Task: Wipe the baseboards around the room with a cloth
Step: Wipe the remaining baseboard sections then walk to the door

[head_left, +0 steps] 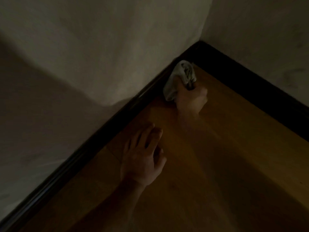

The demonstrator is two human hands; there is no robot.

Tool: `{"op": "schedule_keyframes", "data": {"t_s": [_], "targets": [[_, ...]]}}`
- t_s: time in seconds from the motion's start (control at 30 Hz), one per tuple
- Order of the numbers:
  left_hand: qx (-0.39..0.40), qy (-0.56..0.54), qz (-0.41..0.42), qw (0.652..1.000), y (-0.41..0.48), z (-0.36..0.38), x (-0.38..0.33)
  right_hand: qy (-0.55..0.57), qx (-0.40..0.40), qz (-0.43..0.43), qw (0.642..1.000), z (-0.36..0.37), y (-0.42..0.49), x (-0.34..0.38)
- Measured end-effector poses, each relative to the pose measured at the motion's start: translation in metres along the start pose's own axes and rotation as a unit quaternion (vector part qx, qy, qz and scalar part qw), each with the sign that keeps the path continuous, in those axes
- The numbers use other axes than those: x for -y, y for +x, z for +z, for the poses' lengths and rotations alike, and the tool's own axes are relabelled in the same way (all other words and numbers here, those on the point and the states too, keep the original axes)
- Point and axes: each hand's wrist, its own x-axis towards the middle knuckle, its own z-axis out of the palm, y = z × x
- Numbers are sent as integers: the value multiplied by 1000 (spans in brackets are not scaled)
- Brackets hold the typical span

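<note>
Baseboard (93, 139) corner wipe underway; right hand (190, 99) grips the cloth (182, 77) ahead of its knuckles; left hand (142, 158) lies flat; adjoining run likely next.

Lighting dim. Two pale walls, left wall (100, 47) and right wall (259, 30), meet at the corner (202, 37). Yellow-brown wood floor (225, 156) lies below the corner. Shadow covers the left wall far from the corner.

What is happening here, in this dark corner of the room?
A person is cleaning the dark baseboard close to where two walls meet. The right hand grips a crumpled light cloth and holds it against the baseboard, near the corner. The left hand rests flat on the wooden floor with fingers spread, probably for support. The light is very dim.
</note>
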Motion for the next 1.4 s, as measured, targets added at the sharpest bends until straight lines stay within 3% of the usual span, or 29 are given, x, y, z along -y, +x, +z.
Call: {"op": "schedule_keyframes", "data": {"t_s": [0.1, 0.3, 0.6, 0.9, 1.03, 1.27, 1.4], "targets": [[-11, 1, -1, 1000, 1, -1, -1, -5, 32, -8, 999, -3, -10, -10], [-5, -9, 0, 1000, -2, -1, 1, 13, -25, 7, 1000, 1, -1, 2], [10, -31, -15, 999, -1, -4, 1, -32, 117, -52, 991, -2, -46, -24], [17, -26, -10, 999, -1, 0, 3, 23, -77, -11, 997, 2, 37, 20], [15, -34, -8, 999, -1, 0, 4, 72, -105, 60, 990, 5, 60, 29], [-5, -38, -1, 999, -1, 1, 3, 26, -71, -9, 997, -1, 58, 11], [-11, -38, 4, 999, 0, 1, 2, 29, -92, 14, 995, 3, 63, 14]]}}
